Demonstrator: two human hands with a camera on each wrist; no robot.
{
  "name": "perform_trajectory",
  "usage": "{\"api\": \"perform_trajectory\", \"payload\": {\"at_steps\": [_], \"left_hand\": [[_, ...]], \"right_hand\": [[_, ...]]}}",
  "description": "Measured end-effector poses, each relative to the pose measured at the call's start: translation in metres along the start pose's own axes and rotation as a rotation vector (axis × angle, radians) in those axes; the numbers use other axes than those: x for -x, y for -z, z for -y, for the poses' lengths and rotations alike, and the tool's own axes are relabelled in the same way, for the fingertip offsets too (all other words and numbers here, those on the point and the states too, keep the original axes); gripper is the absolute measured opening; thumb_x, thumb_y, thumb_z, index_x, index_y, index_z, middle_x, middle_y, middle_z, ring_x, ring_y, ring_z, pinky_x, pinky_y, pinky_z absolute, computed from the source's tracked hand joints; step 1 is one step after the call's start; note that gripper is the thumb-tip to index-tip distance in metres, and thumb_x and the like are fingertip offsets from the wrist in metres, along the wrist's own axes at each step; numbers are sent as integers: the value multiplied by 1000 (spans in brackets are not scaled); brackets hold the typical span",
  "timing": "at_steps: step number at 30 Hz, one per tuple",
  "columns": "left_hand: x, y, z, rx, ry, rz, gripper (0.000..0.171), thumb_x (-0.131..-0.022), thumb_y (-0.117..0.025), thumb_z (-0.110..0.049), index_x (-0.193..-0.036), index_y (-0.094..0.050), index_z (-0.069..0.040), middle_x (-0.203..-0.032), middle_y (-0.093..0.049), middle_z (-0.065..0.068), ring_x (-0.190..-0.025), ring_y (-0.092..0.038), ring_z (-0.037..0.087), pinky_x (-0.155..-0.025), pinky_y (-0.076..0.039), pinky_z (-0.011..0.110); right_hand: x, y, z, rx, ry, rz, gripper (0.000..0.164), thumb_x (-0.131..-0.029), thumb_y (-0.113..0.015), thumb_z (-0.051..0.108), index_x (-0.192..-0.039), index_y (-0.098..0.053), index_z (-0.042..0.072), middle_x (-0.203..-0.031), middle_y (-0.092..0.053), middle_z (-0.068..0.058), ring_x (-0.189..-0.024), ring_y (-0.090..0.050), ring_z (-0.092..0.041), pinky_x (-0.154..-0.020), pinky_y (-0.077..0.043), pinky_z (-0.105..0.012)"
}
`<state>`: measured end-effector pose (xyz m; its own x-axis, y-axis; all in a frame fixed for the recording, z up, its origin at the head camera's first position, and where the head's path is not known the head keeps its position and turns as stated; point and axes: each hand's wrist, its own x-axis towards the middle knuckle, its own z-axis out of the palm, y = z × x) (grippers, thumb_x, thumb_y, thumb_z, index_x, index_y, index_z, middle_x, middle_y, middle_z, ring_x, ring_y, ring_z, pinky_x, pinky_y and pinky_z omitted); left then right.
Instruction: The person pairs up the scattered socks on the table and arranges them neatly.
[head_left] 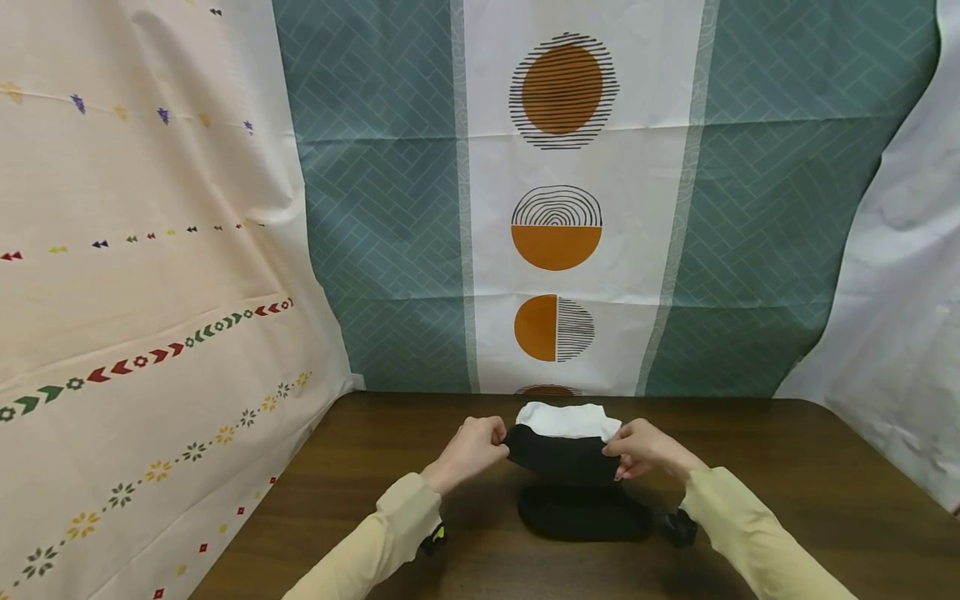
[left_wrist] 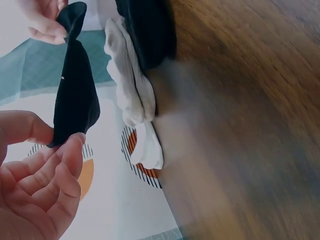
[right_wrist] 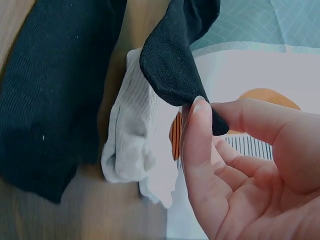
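A black sock (head_left: 558,456) is held up sideways between both hands above the table. My left hand (head_left: 472,452) pinches its left end between thumb and fingers, which the left wrist view shows close up. The other end is pinched by my right hand (head_left: 647,450), thumb against index finger in the right wrist view. Below, nearer me, a second black sock (head_left: 585,514) lies flat, with ribbed knit visible in the right wrist view (right_wrist: 55,95). Beyond the held sock lie white socks (left_wrist: 127,75), bunched on the wood and partly hidden in the head view.
The brown wooden table (head_left: 787,492) reaches back to a hanging curtain (head_left: 375,250) in green and white with orange circles. A cream patterned cloth (head_left: 150,333) hangs along the left side, and white cloth (head_left: 900,317) hangs at the right.
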<state>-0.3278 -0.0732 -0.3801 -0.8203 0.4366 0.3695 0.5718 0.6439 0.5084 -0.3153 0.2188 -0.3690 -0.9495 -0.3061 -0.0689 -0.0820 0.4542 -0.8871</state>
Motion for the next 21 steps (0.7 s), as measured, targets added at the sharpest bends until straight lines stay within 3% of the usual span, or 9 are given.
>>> {"api": "perform_trajectory", "payload": {"at_steps": [15,21], "left_hand": [[4,-13,-14,26,-10,80,9,-76,-60,-6,-71,-53,-10,-54,-47,-5,-46,-41,8,-43,-34,22],[6,-18,-18,10,-53,121,11,-76,-62,-6,-69,-55,-11,-54,-47,-6,-46,-41,7,-43,-34,21]], "right_hand": [[10,13,-9,29,-15,42,10,-81,-60,2,-79,-60,-7,-51,-49,-4,-46,-52,-11,-49,-49,-29],[15,16,-10,54,-26,64,11,-80,-61,4,-74,-60,-5,-51,-49,-3,-46,-50,-10,-48,-48,-28]]}}
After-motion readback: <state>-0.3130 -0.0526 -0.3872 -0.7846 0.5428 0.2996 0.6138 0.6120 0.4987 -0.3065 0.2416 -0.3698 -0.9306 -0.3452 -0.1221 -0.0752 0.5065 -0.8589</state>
